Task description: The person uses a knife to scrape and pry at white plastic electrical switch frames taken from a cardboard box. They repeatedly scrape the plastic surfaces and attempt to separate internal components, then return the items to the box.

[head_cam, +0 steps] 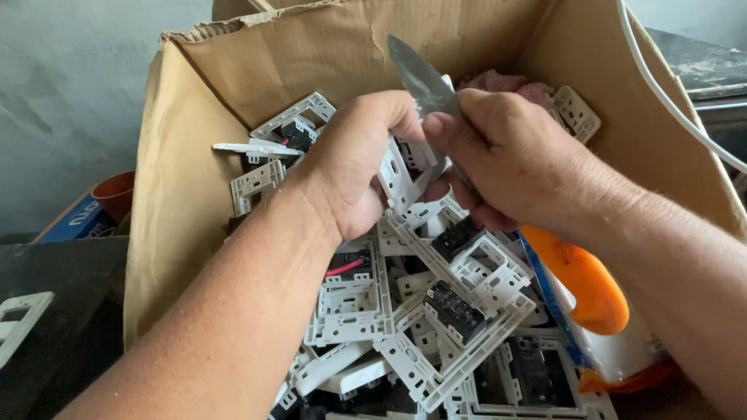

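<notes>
My left hand [354, 159] grips a white plastic switch frame [401, 175] above an open cardboard box [194, 210]. Against that frame my right hand [513, 159] presses a knife, fingers closed around its handle. The grey blade [420, 78] points up and to the left, past my left thumb. Both hands meet over the middle of the box. Below them lies a heap of several white switch frames [350, 299], some with black switch modules [455, 311] still fitted.
An orange and white plastic object [583, 288] lies in the box under my right forearm. A white cable [669, 97] runs down the right side. An orange pot [115, 194] and a blue carton [78, 222] stand left of the box. Another white frame [19, 319] lies at the far left.
</notes>
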